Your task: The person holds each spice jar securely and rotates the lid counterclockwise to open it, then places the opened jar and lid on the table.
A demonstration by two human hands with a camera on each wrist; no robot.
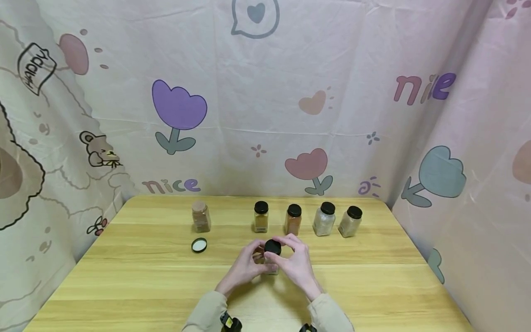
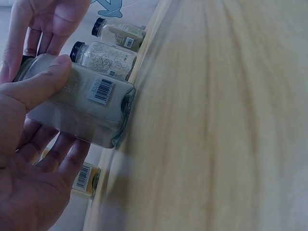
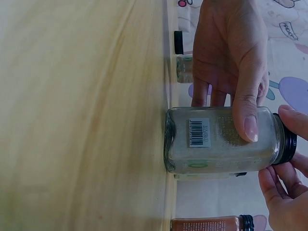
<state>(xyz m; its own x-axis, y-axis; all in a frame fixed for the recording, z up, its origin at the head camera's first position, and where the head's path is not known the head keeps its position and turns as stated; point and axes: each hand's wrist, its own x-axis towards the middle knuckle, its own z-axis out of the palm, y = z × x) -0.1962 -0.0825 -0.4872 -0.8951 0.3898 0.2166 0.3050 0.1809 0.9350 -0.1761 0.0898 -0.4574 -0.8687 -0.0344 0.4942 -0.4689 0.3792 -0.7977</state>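
A square glass spice jar (image 3: pixel 221 139) with pale powder inside and a barcode label stands upright on the table, near its middle. My left hand (image 1: pixel 244 267) grips the jar's body, the thumb on the near side and the fingers around the far side. At the top, my right hand (image 1: pixel 295 262) pinches the black lid (image 1: pixel 272 246) between thumb and fingers. The lid sits on the jar's neck. In the left wrist view, the left thumb lies across the glass above the barcode.
Behind the hands stand a yellow-filled jar (image 1: pixel 261 220), an orange-brown one (image 1: pixel 293 221), and two whitish ones, a larger jar (image 1: pixel 324 222) and a smaller jar (image 1: pixel 350 223). Farther left is a lidless jar (image 1: pixel 201 220) of pinkish-brown powder; a loose lid (image 1: pixel 199 245) lies before it.
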